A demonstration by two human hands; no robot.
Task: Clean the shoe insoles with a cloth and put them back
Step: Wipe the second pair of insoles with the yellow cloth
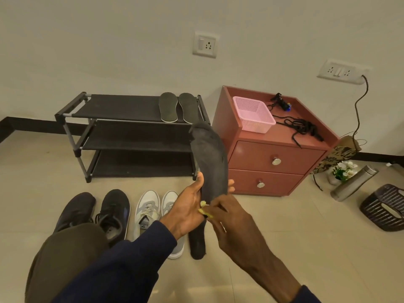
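Note:
My left hand (pixel 188 206) grips a long dark grey insole (pixel 209 158) around its middle and holds it upright in front of me. My right hand (pixel 229 217) presses a small yellow cloth (pixel 204 209) against the insole's lower part; most of the cloth is hidden under my fingers. Two more insoles (pixel 178 107) lie side by side on the top shelf of the black shoe rack (pixel 122 110). On the floor before me stand a pair of black shoes (pixel 96 213) and a pair of white and grey sneakers (pixel 150 208).
A red two-drawer cabinet (pixel 269 162) stands right of the rack, with a pink basket (pixel 252 113) and black laces (pixel 301 127) on top. A steel bottle (pixel 354 182), a dark woven basket (pixel 384 207), a paper bag and white flowers sit on the floor at right. My knee is at lower left.

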